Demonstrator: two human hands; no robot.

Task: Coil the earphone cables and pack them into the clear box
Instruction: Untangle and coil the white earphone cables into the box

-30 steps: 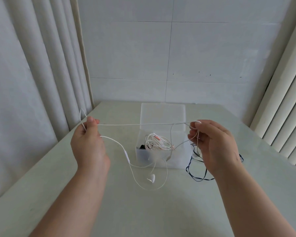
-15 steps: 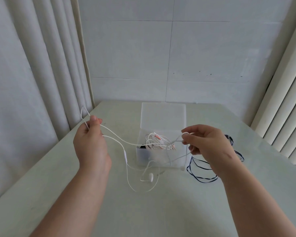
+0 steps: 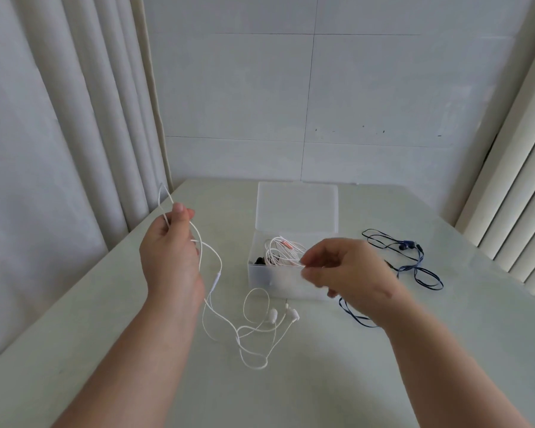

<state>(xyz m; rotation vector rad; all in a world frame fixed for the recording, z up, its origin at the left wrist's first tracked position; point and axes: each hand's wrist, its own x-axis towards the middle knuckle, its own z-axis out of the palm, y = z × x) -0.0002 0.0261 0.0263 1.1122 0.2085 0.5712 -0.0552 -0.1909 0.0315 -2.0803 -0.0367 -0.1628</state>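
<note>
Since half a second back, right hand (image 3: 349, 273) swung in toward the left, the span went slack, and both earbuds (image 3: 273, 315) dropped onto the tabletop (image 3: 291, 381). Left hand (image 3: 167, 254) grip was clenched on the white earphone cable (image 3: 217, 278), a small loop poking up at 12 o'clock. The cable ran from that grip toward 5 o'clock, ending in limp curls before the clear box (image 3: 272, 282). Right hand was blurred, fingers curled; couldn't tell if it pinched a strand. Buds sat at its 7 o'clock, nearer to it. Cable was thin, with an inline remote. A white coil (image 3: 283, 251) was already boxed; blue earphones (image 3: 406, 244) lay loose at the box's 3 o'clock.
</note>
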